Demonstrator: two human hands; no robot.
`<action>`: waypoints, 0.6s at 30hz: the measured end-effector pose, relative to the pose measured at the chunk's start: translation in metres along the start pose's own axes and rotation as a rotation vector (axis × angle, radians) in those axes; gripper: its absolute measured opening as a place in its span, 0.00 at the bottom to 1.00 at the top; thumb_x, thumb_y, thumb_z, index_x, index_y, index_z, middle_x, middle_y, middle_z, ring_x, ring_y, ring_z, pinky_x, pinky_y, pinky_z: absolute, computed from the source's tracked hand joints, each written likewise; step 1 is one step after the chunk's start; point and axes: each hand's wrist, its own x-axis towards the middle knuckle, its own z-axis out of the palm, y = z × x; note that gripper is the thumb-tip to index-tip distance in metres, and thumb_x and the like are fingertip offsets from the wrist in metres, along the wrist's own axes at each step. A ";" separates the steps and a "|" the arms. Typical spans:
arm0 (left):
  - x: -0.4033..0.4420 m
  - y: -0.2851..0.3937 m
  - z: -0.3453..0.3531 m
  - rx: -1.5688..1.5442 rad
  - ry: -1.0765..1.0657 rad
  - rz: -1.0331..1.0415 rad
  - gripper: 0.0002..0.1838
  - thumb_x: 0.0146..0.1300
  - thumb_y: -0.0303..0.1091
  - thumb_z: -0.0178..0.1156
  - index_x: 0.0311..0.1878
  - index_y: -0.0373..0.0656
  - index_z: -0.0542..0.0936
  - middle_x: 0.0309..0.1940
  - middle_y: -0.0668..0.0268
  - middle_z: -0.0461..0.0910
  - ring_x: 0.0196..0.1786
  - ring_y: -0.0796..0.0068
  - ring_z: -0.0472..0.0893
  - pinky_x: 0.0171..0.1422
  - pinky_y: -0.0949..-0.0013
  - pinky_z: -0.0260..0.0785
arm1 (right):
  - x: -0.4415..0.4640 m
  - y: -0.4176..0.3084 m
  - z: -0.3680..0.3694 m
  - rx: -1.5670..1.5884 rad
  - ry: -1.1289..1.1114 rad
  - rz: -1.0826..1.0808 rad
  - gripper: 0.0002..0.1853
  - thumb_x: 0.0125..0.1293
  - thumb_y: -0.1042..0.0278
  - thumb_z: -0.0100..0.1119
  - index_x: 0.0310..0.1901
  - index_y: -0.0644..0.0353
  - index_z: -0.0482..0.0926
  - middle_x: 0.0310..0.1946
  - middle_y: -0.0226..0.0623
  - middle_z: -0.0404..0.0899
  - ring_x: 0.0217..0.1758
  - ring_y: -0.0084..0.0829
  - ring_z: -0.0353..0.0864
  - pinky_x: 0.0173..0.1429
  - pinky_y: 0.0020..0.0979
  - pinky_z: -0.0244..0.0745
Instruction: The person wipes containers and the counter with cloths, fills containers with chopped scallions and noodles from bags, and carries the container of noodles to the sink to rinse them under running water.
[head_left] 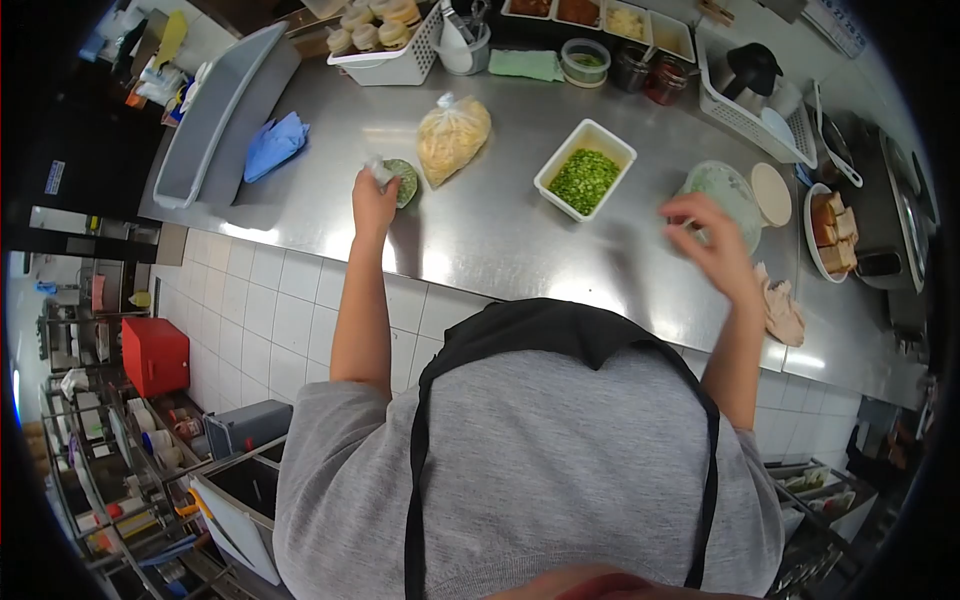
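Observation:
My left hand (374, 208) is closed around the gathered top of a small clear plastic bag with green contents (402, 180), which rests on the steel counter (460, 225). To its right sits a knotted bag of pale yellow pieces (453, 140). A white rectangular tub (541, 184) of chopped green onions (585, 181) stands between my hands. My right hand (712, 245) hovers with its fingers apart, slightly blurred, at the near left side of a clear round container (735, 195); it partly covers that container. Beside the container lies a round cream lid (770, 194).
A grey bin (225, 110) and a blue cloth (275, 146) lie on the left. Behind stand a white basket of bottles (390, 66), a green cloth (526, 65) and jars (666, 80). At right are a crumpled beige cloth (782, 308) and a bowl of bread pieces (818, 262).

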 end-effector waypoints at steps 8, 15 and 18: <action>-0.036 0.056 -0.027 -1.609 -0.437 -0.344 0.22 0.59 0.25 0.46 0.59 0.40 0.66 0.52 0.60 0.73 0.53 0.69 0.76 0.58 0.66 0.69 | 0.042 0.019 0.085 -0.164 -0.149 -0.024 0.14 0.55 0.66 0.63 0.43 0.57 0.77 0.46 0.35 0.74 0.40 0.34 0.78 0.43 0.34 0.73; -0.050 0.091 -0.002 -1.765 -0.652 -0.426 0.19 0.65 0.32 0.45 0.59 0.38 0.67 0.52 0.56 0.75 0.53 0.62 0.76 0.60 0.63 0.69 | 0.030 0.030 0.059 -0.202 -0.123 -0.043 0.13 0.56 0.67 0.62 0.44 0.57 0.79 0.49 0.35 0.74 0.42 0.35 0.78 0.46 0.34 0.73; -0.067 0.136 -0.006 -1.077 -0.633 -0.192 0.17 0.58 0.31 0.62 0.51 0.45 0.72 0.42 0.70 0.75 0.44 0.78 0.77 0.48 0.71 0.71 | 0.029 -0.012 0.052 -0.055 -0.043 -0.072 0.14 0.58 0.66 0.61 0.46 0.57 0.78 0.49 0.35 0.74 0.41 0.33 0.78 0.45 0.32 0.74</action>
